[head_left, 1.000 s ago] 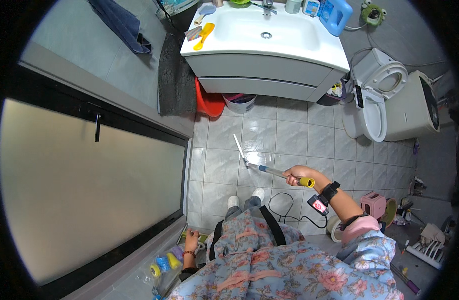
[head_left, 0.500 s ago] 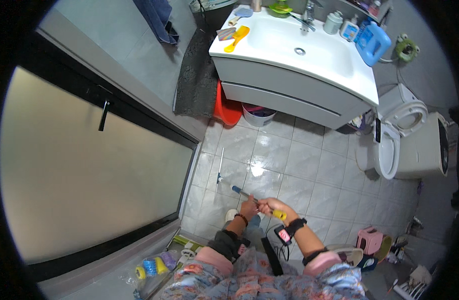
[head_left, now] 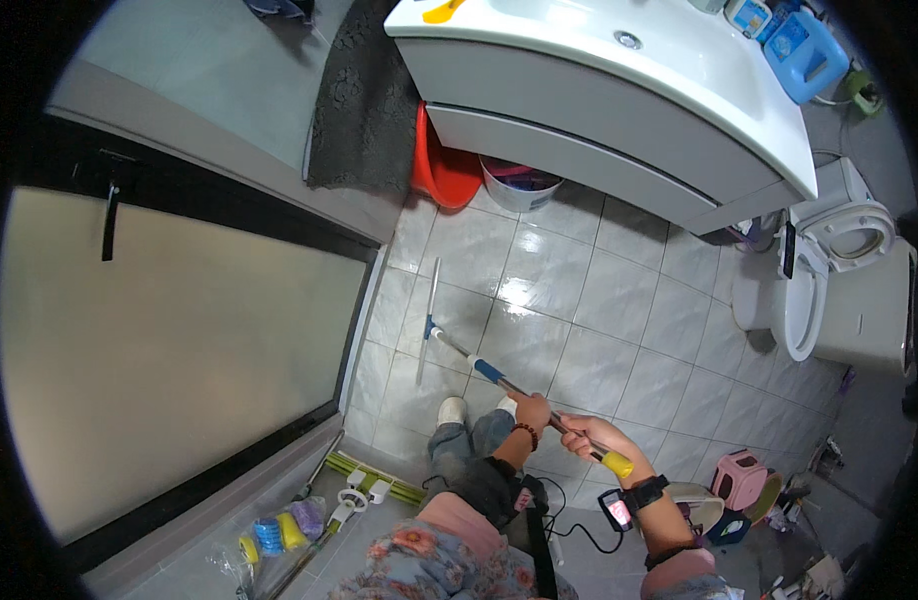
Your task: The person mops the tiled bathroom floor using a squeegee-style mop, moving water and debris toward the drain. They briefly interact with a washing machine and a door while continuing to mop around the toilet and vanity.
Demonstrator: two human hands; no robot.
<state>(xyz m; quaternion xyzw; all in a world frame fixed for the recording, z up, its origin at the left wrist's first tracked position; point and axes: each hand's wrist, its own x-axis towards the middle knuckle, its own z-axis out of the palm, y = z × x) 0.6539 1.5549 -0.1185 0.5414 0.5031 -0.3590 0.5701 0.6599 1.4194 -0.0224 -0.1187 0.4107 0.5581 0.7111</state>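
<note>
A long-handled floor squeegee (head_left: 488, 370) slants across the wet tiled floor, its thin wide blade (head_left: 434, 290) lying on the tiles at the left. My left hand (head_left: 531, 411) is wrapped round the metal pole below the blue sleeve. Closer to the yellow grip end (head_left: 617, 464), my right hand (head_left: 591, 436) also holds the pole, its fingers curled around it. Both my shoes stand just behind the blade, near my left hand.
A frosted door (head_left: 199, 300) runs along the left. Ahead stand a red bucket (head_left: 449, 175), a white bucket (head_left: 519, 190) and the sink cabinet (head_left: 579, 130). At the right is a toilet (head_left: 804, 300); a flat mop (head_left: 354, 495) lies at lower left.
My hands have moved right relative to the blade and sit a little farther apart on the pole. The view has shifted, so the sink sits higher in the picture.
</note>
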